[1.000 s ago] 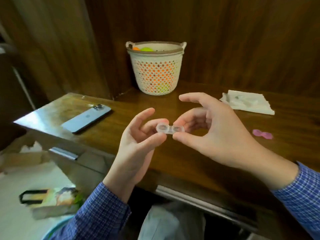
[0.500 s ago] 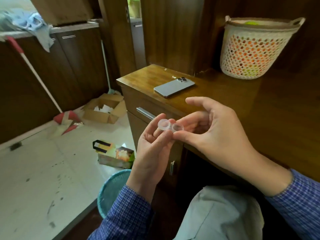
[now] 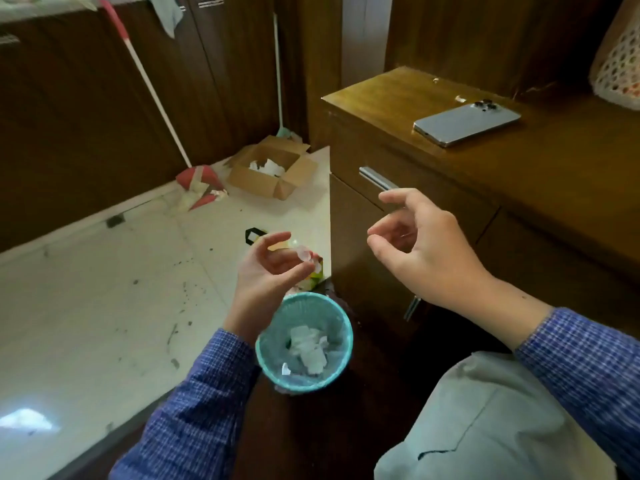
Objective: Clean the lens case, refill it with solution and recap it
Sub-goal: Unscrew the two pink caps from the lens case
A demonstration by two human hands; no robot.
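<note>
Pinching small clear twin-well plastic lens case (image 3: 304, 255) in my left hand (image 3: 268, 271), just beyond round teal mesh wastebasket (image 3: 266, 355), long axis tilted toward it; my right hand (image 3: 420, 252) loosely curled, empty, farther off.

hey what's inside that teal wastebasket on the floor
Inside the teal wastebasket lie crumpled white tissues, over a clear liner. Whatever sits beneath them, and the bin's bottom, is covered.

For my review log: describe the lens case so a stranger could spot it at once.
Find the teal wastebasket on the floor. The left hand above it pinches the lens case, the only small clear plastic piece there; the right hand is empty.
</note>
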